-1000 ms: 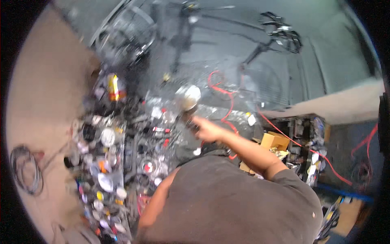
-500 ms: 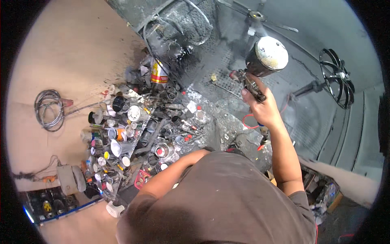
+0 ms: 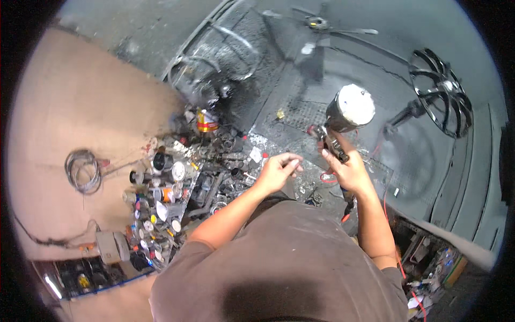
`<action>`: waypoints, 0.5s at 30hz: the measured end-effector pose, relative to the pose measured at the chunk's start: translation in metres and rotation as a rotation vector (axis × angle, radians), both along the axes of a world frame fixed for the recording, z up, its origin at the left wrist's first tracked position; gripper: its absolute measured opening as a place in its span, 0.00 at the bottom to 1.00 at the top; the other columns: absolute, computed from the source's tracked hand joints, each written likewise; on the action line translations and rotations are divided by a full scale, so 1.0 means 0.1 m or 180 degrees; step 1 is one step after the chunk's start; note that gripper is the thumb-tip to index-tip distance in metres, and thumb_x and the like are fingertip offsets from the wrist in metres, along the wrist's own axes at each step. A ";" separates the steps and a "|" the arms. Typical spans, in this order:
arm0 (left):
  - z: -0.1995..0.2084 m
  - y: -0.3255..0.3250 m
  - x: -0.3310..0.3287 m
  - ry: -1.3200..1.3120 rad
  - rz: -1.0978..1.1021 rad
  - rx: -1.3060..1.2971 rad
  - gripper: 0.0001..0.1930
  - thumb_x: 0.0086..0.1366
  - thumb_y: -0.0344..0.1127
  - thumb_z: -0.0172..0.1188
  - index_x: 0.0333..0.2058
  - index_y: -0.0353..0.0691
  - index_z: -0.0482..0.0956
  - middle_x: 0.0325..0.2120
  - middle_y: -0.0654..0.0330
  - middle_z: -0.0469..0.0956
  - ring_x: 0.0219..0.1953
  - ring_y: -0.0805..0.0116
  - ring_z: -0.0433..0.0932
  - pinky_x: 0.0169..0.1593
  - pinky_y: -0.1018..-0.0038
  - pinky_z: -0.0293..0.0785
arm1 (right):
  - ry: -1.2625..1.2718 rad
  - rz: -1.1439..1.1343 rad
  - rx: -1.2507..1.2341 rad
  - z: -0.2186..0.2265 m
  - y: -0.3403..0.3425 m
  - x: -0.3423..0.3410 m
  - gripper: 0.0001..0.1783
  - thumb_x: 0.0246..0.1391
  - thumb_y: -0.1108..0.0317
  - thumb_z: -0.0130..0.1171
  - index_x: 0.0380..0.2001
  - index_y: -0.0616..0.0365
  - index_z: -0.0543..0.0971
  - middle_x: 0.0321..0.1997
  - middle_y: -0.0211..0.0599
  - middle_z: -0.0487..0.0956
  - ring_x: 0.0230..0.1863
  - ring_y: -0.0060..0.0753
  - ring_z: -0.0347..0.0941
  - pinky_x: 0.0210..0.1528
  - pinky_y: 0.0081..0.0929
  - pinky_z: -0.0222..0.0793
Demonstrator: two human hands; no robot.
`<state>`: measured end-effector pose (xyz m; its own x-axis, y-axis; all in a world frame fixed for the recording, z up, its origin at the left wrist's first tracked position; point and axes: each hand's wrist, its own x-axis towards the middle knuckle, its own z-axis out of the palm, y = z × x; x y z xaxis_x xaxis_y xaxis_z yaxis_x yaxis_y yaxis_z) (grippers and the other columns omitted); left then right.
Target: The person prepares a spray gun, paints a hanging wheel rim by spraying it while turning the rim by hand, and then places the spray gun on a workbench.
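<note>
Grey, paint-caked booth floor (image 3: pixel 300 112) beyond the fingers. Right hand (image 3: pixel 348 170) wrapped around spray gun (image 3: pixel 335 147), white-lidded cup (image 3: pixel 351 107) above. Left hand (image 3: pixel 278 170) loosely curled, seemingly empty, beside cluttered cans (image 3: pixel 166 188).

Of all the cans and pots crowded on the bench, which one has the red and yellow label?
The upright red-and-yellow can at the far end of the cluttered bench, beside the blackened wire basket. The other pots nearer the left hand show mainly white or dark lids.

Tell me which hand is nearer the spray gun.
Right. The right hand grips the spray gun by its handle; the left hand hovers apart, to its left.
</note>
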<state>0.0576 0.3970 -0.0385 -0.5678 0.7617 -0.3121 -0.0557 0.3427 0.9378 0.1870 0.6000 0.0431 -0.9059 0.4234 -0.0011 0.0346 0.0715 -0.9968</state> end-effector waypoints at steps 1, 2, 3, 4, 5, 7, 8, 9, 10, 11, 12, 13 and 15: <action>0.01 0.21 0.04 -0.0418 0.0133 0.0559 0.17 0.73 0.39 0.56 0.55 0.35 0.76 0.38 0.59 0.84 0.34 0.73 0.80 0.40 0.75 0.77 | -0.0405 -0.0005 -0.0314 -0.04 0.04 0.13 0.31 0.61 0.65 0.63 0.64 0.64 0.68 0.56 0.52 0.79 0.50 0.34 0.79 0.50 0.32 0.75; 0.05 0.37 0.07 -0.0473 -0.0053 0.0574 0.17 0.73 0.39 0.56 0.55 0.35 0.76 0.38 0.59 0.84 0.34 0.73 0.80 0.40 0.75 0.77 | -0.0798 -0.0037 -0.0647 -0.10 0.07 0.26 0.31 0.61 0.65 0.62 0.64 0.64 0.68 0.58 0.54 0.78 0.54 0.37 0.78 0.55 0.34 0.73; 0.09 0.54 0.12 -0.0890 0.0031 0.0463 0.19 0.75 0.39 0.52 0.58 0.36 0.72 0.41 0.56 0.82 0.37 0.71 0.81 0.40 0.75 0.77 | -0.0875 -0.0045 -0.0540 -0.19 0.09 0.37 0.30 0.61 0.64 0.61 0.64 0.64 0.68 0.57 0.55 0.78 0.54 0.41 0.78 0.55 0.36 0.72; 0.11 0.71 0.17 -0.1312 0.0078 0.0319 0.20 0.77 0.39 0.48 0.62 0.37 0.68 0.44 0.54 0.81 0.40 0.69 0.82 0.39 0.76 0.76 | -0.0842 -0.0017 -0.0255 -0.29 0.08 0.48 0.30 0.61 0.64 0.61 0.63 0.63 0.69 0.56 0.56 0.78 0.55 0.45 0.78 0.55 0.37 0.72; -0.03 0.84 0.17 -0.1300 -0.0089 -0.0022 0.20 0.77 0.41 0.46 0.62 0.38 0.67 0.46 0.55 0.81 0.38 0.70 0.82 0.39 0.77 0.76 | -0.0869 -0.0002 -0.0044 -0.36 0.07 0.59 0.29 0.61 0.64 0.61 0.63 0.63 0.69 0.56 0.57 0.79 0.56 0.49 0.77 0.55 0.39 0.72; -0.25 1.07 0.19 -0.1174 -0.0553 -0.0466 0.16 0.76 0.40 0.49 0.53 0.37 0.74 0.42 0.58 0.82 0.32 0.73 0.82 0.34 0.78 0.75 | -0.0989 -0.0167 0.0086 -0.52 0.07 0.81 0.28 0.61 0.65 0.60 0.62 0.63 0.70 0.55 0.59 0.79 0.56 0.54 0.77 0.55 0.41 0.71; -0.30 1.19 0.23 -0.1025 -0.0790 -0.0630 0.15 0.76 0.40 0.50 0.50 0.36 0.76 0.41 0.58 0.83 0.30 0.74 0.81 0.32 0.78 0.75 | -0.1041 -0.0258 0.0129 -0.61 0.06 0.92 0.27 0.61 0.65 0.60 0.61 0.62 0.70 0.54 0.59 0.79 0.55 0.55 0.78 0.54 0.42 0.72; -0.34 1.31 0.29 -0.1043 -0.0981 -0.0633 0.15 0.76 0.40 0.50 0.50 0.36 0.76 0.41 0.58 0.83 0.30 0.74 0.81 0.32 0.78 0.75 | -0.1082 -0.0444 0.0123 -0.72 0.05 1.03 0.27 0.61 0.65 0.60 0.61 0.62 0.70 0.54 0.59 0.79 0.55 0.55 0.78 0.54 0.42 0.72; -0.38 1.42 0.33 -0.1051 -0.1265 -0.0833 0.15 0.75 0.41 0.51 0.47 0.35 0.78 0.38 0.58 0.83 0.29 0.74 0.81 0.32 0.78 0.76 | -0.1107 -0.0560 0.0231 -0.83 0.04 1.16 0.27 0.61 0.65 0.60 0.62 0.62 0.70 0.56 0.58 0.78 0.56 0.54 0.77 0.56 0.41 0.71; -0.41 1.54 0.37 -0.1048 -0.1535 -0.1034 0.15 0.75 0.42 0.53 0.45 0.34 0.80 0.35 0.59 0.84 0.29 0.74 0.81 0.31 0.77 0.76 | -0.1134 -0.0659 0.0337 -0.91 0.02 1.27 0.28 0.61 0.66 0.60 0.62 0.62 0.70 0.57 0.57 0.78 0.58 0.53 0.76 0.58 0.40 0.70; -0.41 1.68 0.43 -0.1057 -0.1654 -0.1026 0.15 0.75 0.42 0.53 0.45 0.34 0.80 0.35 0.59 0.84 0.29 0.74 0.81 0.31 0.77 0.76 | -0.1170 -0.0773 0.0341 -0.94 0.01 1.37 0.28 0.61 0.66 0.60 0.62 0.62 0.70 0.57 0.57 0.78 0.58 0.53 0.76 0.58 0.40 0.70; -0.41 1.81 0.53 -0.0977 -0.1919 -0.1056 0.16 0.74 0.42 0.53 0.45 0.34 0.80 0.35 0.58 0.84 0.29 0.73 0.81 0.30 0.77 0.76 | -0.1094 -0.1097 0.0190 -0.95 -0.01 1.46 0.28 0.61 0.65 0.60 0.63 0.61 0.69 0.59 0.56 0.77 0.60 0.52 0.75 0.60 0.39 0.69; -0.43 2.07 0.68 -0.0987 -0.2317 -0.1019 0.16 0.73 0.40 0.55 0.46 0.31 0.79 0.35 0.57 0.84 0.30 0.72 0.82 0.30 0.76 0.77 | -0.1064 -0.1569 -0.0058 -0.97 0.02 1.62 0.30 0.61 0.64 0.60 0.65 0.58 0.69 0.63 0.54 0.74 0.65 0.48 0.71 0.65 0.36 0.65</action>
<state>0.1255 0.6040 -0.0814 0.1757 0.7522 -0.6350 0.0431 0.6386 0.7684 0.3488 0.6018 -0.0539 -0.5516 0.7913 -0.2637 0.3717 -0.0498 -0.9270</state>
